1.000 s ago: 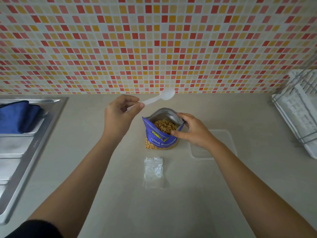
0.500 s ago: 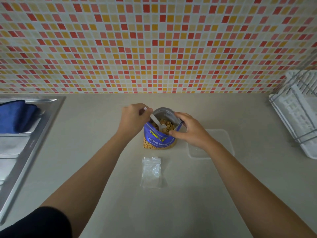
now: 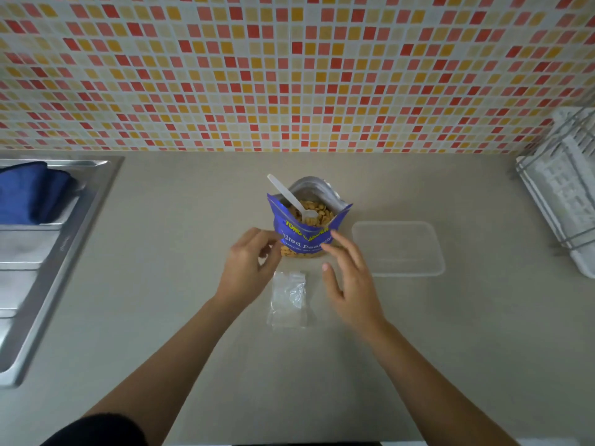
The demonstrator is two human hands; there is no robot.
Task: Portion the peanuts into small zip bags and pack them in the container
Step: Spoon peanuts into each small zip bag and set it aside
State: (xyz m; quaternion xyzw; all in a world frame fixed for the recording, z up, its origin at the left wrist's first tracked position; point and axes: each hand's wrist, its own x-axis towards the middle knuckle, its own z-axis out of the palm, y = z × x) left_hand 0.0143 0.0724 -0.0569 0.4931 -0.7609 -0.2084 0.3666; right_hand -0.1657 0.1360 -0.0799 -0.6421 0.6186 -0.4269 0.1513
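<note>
The left hand (image 3: 248,265) has its fingers loosely curled with thumb and forefinger close together near the lower left corner of the pouch (image 3: 306,235); whether they pinch anything cannot be told. The right hand (image 3: 349,278) is spread, fingers apart and holding nothing, its fingertips just at the pouch's lower right front. Between the two hands, flat on the counter (image 3: 193,317), lies a small zip bag (image 3: 287,299) of clear, crinkled plastic, with nothing visible inside it.

Just behind it the pouch stands upright, glossy blue with yellow and white lettering and a silvery foil lining at its gaping mouth. It holds peanuts (image 3: 317,209), pale tan and heaped to a little below the rim. A white plastic spoon (image 3: 289,197) leans in it, bowl down among the nuts, handle slanting up and out to the left.

To the right, near the pouch but apart from it, sits a shallow rectangular container (image 3: 399,249) of translucent plastic with rounded corners; nothing shows inside.

Farther out, a steel sink (image 3: 48,252) at the left edge holds a folded blue cloth (image 3: 29,191); a white rack (image 3: 560,191) stands at the right. Small red, orange and cream tiles (image 3: 289,75) cover the wall.
</note>
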